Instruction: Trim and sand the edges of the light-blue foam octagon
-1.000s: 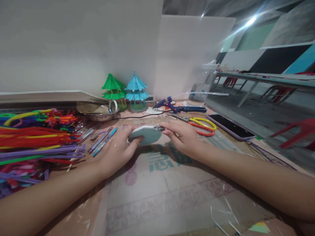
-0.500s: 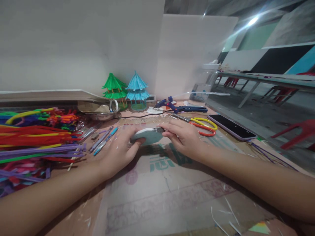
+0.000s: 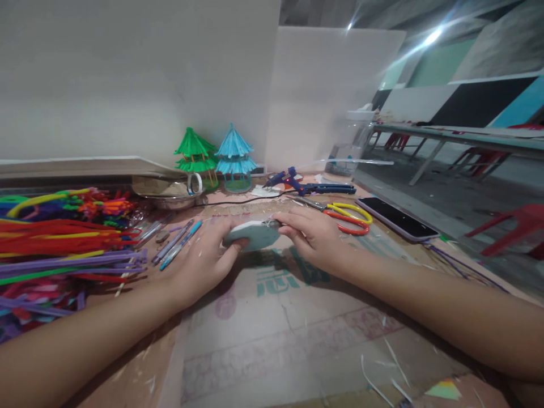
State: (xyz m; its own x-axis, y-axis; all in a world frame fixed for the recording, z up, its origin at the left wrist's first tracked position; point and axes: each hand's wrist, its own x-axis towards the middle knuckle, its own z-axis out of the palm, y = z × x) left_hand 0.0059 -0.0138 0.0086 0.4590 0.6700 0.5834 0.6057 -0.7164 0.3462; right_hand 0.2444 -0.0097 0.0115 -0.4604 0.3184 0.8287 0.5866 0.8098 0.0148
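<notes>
While left hand [image 3: 203,258] pins foam piece [image 3: 250,234], right hand [image 3: 312,235] cuts.

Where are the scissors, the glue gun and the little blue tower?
scissors [image 3: 340,220]: head view, on the orange handle, right of the hands.
glue gun [image 3: 293,181]: head view, on its blue body, behind the scissors.
little blue tower [image 3: 234,148]: head view, on its upper roof, beside the green tower.
</notes>
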